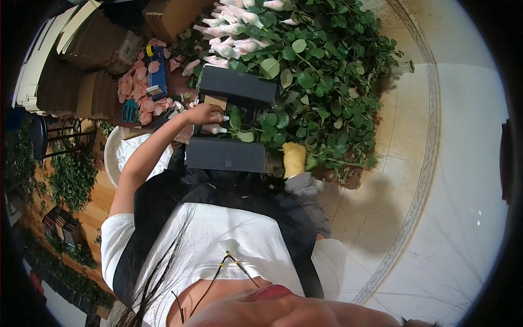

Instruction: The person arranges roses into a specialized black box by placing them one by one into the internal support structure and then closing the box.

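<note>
My bare left hand point(206, 114) reaches in from the left, its fingers closed around the head of a rose point(225, 118) in a white net sleeve. Just below it, a second netted rose point(213, 129) lies between two dark ribbed blocks, a far block point(237, 84) and a near block point(225, 154). Leafy stems point(267, 124) run from there to the right. My right hand point(295, 159), in a yellow glove with a grey fuzzy sleeve, is closed at the leafy stems; its fingers are partly hidden, though it appears to grip a stem.
A large heap of leafy roses point(327, 82) covers the table's right side, with pink-white netted heads point(234, 27) at the back. At left are loose pink petals point(133, 90), teal-handled scissors point(129, 110), a blue box point(157, 73) and stacked cardboard point(92, 46). A white-lined basket point(139, 155) stands beside me.
</note>
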Action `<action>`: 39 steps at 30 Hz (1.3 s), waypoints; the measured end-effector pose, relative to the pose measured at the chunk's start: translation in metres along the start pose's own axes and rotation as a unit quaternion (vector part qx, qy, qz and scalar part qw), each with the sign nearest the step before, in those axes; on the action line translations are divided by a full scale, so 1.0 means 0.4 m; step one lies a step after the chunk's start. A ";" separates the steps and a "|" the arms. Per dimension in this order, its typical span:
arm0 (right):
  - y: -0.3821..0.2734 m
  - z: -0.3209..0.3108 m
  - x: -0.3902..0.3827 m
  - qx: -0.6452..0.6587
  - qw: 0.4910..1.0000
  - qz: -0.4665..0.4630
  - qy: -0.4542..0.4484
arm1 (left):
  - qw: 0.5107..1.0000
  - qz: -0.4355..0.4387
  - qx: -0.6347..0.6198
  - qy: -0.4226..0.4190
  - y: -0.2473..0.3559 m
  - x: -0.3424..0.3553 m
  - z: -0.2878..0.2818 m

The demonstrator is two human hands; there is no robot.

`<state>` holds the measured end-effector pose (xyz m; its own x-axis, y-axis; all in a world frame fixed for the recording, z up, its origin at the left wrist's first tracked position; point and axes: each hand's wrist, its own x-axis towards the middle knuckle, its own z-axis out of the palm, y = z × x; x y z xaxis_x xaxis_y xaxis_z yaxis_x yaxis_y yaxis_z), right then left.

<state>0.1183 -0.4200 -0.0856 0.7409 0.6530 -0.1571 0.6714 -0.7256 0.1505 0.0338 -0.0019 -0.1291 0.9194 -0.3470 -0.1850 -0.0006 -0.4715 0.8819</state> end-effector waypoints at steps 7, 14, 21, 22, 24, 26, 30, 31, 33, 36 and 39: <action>0.034 -0.267 0.104 0.344 0.926 -0.055 -0.149 | 0.991 -0.016 0.123 0.045 0.021 -0.095 0.072; 0.105 -0.435 0.454 0.027 0.946 0.015 0.322 | 0.994 0.032 0.071 0.077 0.026 -0.075 0.067; 0.160 -0.659 0.365 0.021 0.906 -0.009 0.422 | 0.975 -0.012 0.206 0.080 0.027 -0.120 0.066; 0.176 -0.655 0.312 0.246 0.896 -0.027 0.368 | 0.981 -0.002 0.178 0.072 0.038 -0.112 0.056; 0.186 -0.654 0.212 0.365 0.899 -0.075 0.232 | 0.986 0.011 0.145 0.079 0.052 -0.117 0.051; 0.164 -0.607 0.141 0.394 0.898 -0.167 0.102 | 0.991 -0.023 0.113 0.063 0.053 -0.117 0.056; 0.033 -0.234 0.118 0.262 0.957 -0.024 -0.119 | 0.992 -0.027 0.118 0.040 0.023 -0.114 0.067; 0.016 -0.135 0.124 0.111 0.976 0.007 -0.185 | 0.982 0.079 0.137 0.103 0.009 -0.106 0.068; -0.007 -0.060 0.131 0.151 0.980 0.064 -0.113 | 0.968 0.030 0.242 0.056 0.056 -0.108 0.047; 0.018 0.056 0.147 0.135 0.982 -0.003 -0.129 | 0.890 0.134 0.413 0.137 0.106 -0.054 0.028; 0.025 -0.115 0.195 0.196 0.924 0.043 -0.326 | 0.908 0.097 0.376 0.158 0.081 -0.069 0.022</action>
<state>0.1834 -0.3664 -0.0515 0.5383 0.4121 -0.7351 0.4583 -0.8752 -0.1551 0.0050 -0.0146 -0.0992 0.9402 -0.2892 0.1802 -0.3338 -0.8879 0.3165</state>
